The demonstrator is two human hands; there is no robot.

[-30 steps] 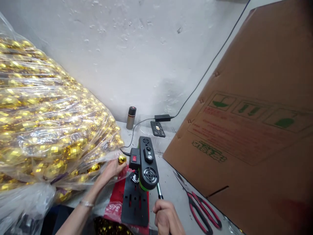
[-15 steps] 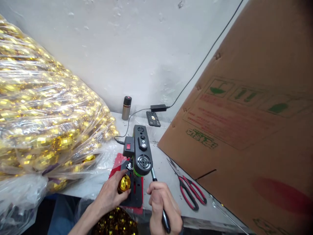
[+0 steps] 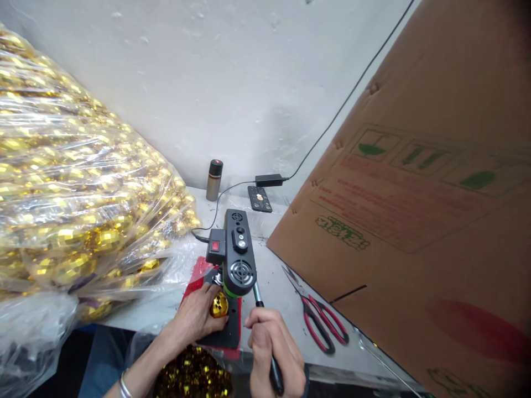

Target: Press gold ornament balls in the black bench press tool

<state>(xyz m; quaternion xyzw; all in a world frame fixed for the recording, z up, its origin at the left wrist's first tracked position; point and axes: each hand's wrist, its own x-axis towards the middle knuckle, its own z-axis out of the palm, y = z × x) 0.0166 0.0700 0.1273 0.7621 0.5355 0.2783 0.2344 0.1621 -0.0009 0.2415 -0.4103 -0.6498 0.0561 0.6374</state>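
A small gold mirror-faceted ball (image 3: 219,304) sits between the thumb and fingers of my left hand (image 3: 198,315), close under the front end of a black bench drill-press-like machine (image 3: 239,249). The machine has a red switch, round vents and a green rim below its head, and its black base (image 3: 226,337) rests on a red sheet (image 3: 194,279). My right hand (image 3: 276,348) is wrapped round the black grip of a lever handle (image 3: 275,376), whose metal rod rises to the machine's right side. What lies under the machine's head is hidden.
Clear plastic full of gold balls (image 3: 83,210) fills the left. Red-and-black scissors (image 3: 319,318) lie beside a large cardboard box (image 3: 394,193) at right. A bottle (image 3: 214,181), a phone (image 3: 260,199) and a power adapter (image 3: 269,180) with its cord are at the back. More gold balls (image 3: 193,373) show below the table edge.
My left hand has brought the gold ball slightly right and up, closer under the machine's head. My right hand keeps its hold on the lever handle.
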